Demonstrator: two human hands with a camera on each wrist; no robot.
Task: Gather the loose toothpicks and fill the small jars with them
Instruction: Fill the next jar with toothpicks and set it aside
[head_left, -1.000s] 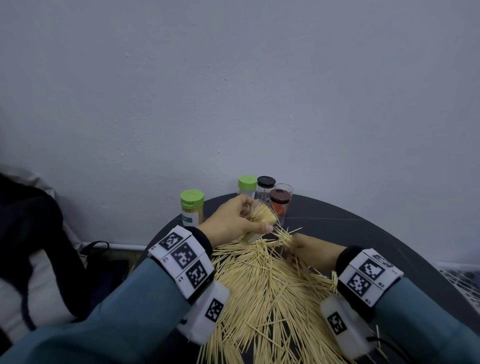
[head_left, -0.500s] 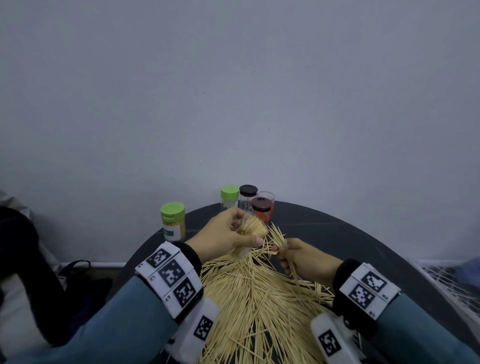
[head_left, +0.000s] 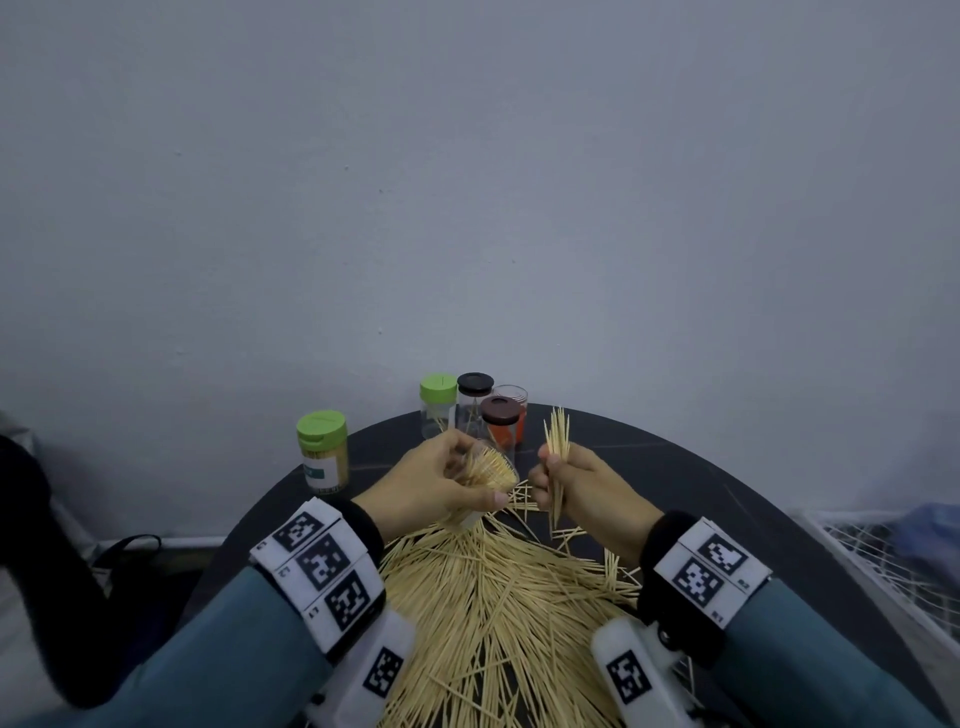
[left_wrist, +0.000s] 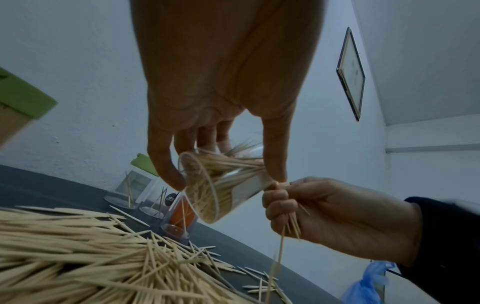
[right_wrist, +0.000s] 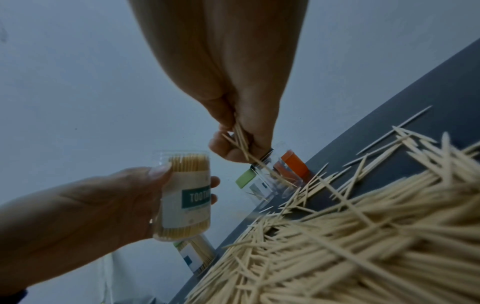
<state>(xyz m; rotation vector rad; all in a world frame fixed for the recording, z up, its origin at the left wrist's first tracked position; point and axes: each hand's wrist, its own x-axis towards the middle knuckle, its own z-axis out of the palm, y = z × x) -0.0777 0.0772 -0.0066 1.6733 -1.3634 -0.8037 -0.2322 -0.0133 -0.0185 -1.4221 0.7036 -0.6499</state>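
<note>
Above a round dark table (head_left: 675, 467) set against a pale wall, a person's left hand (head_left: 431, 483) grips a clear open jar (right_wrist: 185, 197), tilted and packed with toothpicks, its thumb and fingers curled round the labelled wall. Just beside it, apart by a narrow gap in the head view, the right hand (head_left: 587, 488) pinches a small bundle of toothpicks (head_left: 557, 441) between curled fingers, tips fanned upward. Beneath both wrists a broad heap of loose toothpicks (head_left: 493, 597) covers the near part of the table, thinning to strays toward the right edge. A lidded green-capped jar (head_left: 322, 452) full of toothpicks stands near the table's left rim. At the far edge by the wall cluster four more jars: a green-capped one (head_left: 438, 402), a dark-capped one (head_left: 474, 400), an uncapped clear one (head_left: 511, 402) and a brown-capped one with orange inside (head_left: 501, 426). Bare tabletop lies open to the right of the hands.
</note>
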